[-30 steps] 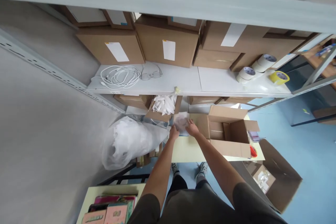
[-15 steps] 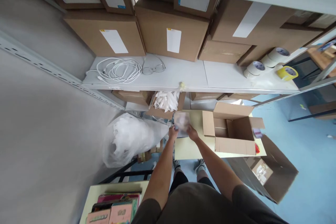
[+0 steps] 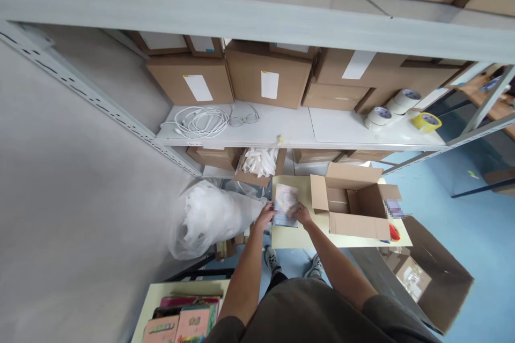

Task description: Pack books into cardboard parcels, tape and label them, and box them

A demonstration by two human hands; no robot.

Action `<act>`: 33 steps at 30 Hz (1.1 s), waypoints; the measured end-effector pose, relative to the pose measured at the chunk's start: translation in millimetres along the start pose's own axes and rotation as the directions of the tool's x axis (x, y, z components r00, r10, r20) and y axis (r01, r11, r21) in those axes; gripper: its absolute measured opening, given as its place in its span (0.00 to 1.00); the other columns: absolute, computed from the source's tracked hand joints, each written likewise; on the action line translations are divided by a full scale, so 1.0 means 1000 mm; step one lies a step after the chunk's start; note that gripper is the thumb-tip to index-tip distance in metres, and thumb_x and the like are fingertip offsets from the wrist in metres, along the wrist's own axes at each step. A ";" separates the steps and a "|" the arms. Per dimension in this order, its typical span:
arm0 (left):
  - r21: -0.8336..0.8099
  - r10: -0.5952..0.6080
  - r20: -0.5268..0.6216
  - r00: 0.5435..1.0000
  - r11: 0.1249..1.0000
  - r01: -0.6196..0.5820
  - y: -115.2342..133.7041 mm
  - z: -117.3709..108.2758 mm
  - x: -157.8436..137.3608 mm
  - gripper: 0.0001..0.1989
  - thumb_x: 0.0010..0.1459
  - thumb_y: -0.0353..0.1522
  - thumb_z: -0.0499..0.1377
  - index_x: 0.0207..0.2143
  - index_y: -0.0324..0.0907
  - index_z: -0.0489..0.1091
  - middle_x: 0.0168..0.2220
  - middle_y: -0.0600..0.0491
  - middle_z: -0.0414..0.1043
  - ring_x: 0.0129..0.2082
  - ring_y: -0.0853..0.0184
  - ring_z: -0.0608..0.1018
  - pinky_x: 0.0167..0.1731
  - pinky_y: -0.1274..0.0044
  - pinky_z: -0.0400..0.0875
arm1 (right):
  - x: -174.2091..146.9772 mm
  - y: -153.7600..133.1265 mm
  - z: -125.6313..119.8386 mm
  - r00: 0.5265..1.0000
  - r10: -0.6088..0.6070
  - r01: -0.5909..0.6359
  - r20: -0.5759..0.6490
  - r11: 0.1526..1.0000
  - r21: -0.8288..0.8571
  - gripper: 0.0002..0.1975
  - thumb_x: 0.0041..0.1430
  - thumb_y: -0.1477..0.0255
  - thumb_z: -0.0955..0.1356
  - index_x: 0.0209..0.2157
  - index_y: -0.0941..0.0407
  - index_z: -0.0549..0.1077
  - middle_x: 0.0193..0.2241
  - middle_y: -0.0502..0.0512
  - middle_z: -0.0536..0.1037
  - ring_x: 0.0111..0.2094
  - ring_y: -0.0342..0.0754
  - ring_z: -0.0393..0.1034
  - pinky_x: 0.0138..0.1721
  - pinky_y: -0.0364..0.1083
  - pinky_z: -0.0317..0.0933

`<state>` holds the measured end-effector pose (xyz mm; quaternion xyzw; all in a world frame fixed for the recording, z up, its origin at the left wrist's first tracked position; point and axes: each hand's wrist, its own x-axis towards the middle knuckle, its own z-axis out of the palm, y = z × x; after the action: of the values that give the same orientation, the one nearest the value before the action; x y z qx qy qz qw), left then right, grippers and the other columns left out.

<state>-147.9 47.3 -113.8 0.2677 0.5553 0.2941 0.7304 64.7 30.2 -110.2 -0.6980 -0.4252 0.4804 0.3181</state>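
Observation:
A thin book (image 3: 286,199) with a pale pinkish and bluish cover lies between my hands over the pale yellow table (image 3: 311,233); its cover is blurred. My left hand (image 3: 267,214) is closed on its left edge. My right hand (image 3: 301,213) grips its right edge, the fingertips over the cover. Right of the hands, an open cardboard box (image 3: 360,224) stands on the table with its flaps spread. Just beyond the book, a small carton (image 3: 254,178) holds crumpled white material. Whether a second book lies under the first, I cannot tell.
A large clear bag of white stuffing (image 3: 217,217) stands at the left. Tape rolls (image 3: 426,121), a coiled white cable (image 3: 201,121) and glasses (image 3: 244,118) lie on the shelf (image 3: 281,123). A big carton (image 3: 444,278) sits at lower right; books (image 3: 161,329) lie at lower left.
My view has tilted up, showing more of the upper shelf. The blurred book has come down flatter between my hands, with more of its cover showing. Both hands stay at its sides.

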 end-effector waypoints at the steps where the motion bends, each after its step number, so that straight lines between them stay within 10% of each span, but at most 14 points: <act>1: -0.008 0.014 0.010 1.000 1.000 -0.014 0.003 -0.002 -0.007 0.25 0.41 0.30 0.68 0.46 0.43 0.73 0.35 0.54 0.78 0.29 0.68 0.79 0.29 0.79 0.70 | -0.006 -0.004 -0.001 1.000 0.011 -0.011 -0.003 1.000 0.015 0.19 0.36 0.73 0.73 0.36 0.55 0.77 0.29 0.53 0.81 0.31 0.53 0.74 0.33 0.47 0.69; 10: -0.059 0.198 0.115 0.973 0.980 -0.192 0.053 -0.014 -0.085 0.33 0.48 0.36 0.72 0.57 0.44 0.70 0.46 0.47 0.81 0.38 0.62 0.83 0.33 0.77 0.74 | -0.038 -0.057 -0.018 0.988 -0.084 0.054 0.130 0.974 0.219 0.27 0.35 0.70 0.71 0.44 0.55 0.78 0.38 0.55 0.82 0.34 0.51 0.72 0.32 0.45 0.66; 18: -0.193 0.287 0.219 0.933 0.950 -0.247 0.112 0.014 -0.117 0.36 0.47 0.36 0.77 0.58 0.46 0.72 0.52 0.45 0.80 0.43 0.59 0.84 0.40 0.73 0.77 | -0.027 -0.120 -0.087 0.941 -0.226 0.116 0.252 0.914 0.388 0.35 0.37 0.71 0.72 0.53 0.52 0.78 0.39 0.53 0.80 0.36 0.51 0.73 0.35 0.46 0.68; 25: -0.146 0.308 0.351 0.884 0.951 -0.273 0.136 0.133 -0.097 0.43 0.49 0.34 0.77 0.66 0.49 0.66 0.57 0.44 0.77 0.49 0.57 0.82 0.45 0.68 0.78 | -0.024 -0.120 -0.209 0.943 -0.310 0.231 0.117 0.868 0.440 0.35 0.36 0.73 0.69 0.52 0.54 0.78 0.41 0.54 0.83 0.38 0.51 0.73 0.36 0.45 0.68; 33: -0.088 0.293 0.294 0.910 0.956 -0.280 0.102 0.313 -0.060 0.45 0.47 0.32 0.74 0.67 0.48 0.63 0.59 0.42 0.75 0.54 0.55 0.80 0.49 0.68 0.78 | -0.021 -0.080 -0.354 0.932 -0.346 0.359 -0.104 0.858 0.367 0.31 0.38 0.72 0.64 0.48 0.56 0.81 0.41 0.57 0.85 0.43 0.55 0.78 0.47 0.51 0.72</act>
<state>128.7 53.4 73.6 0.3723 0.3844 0.3653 0.7617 371.5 33.9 85.5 -0.5415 -0.4392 0.4752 0.5367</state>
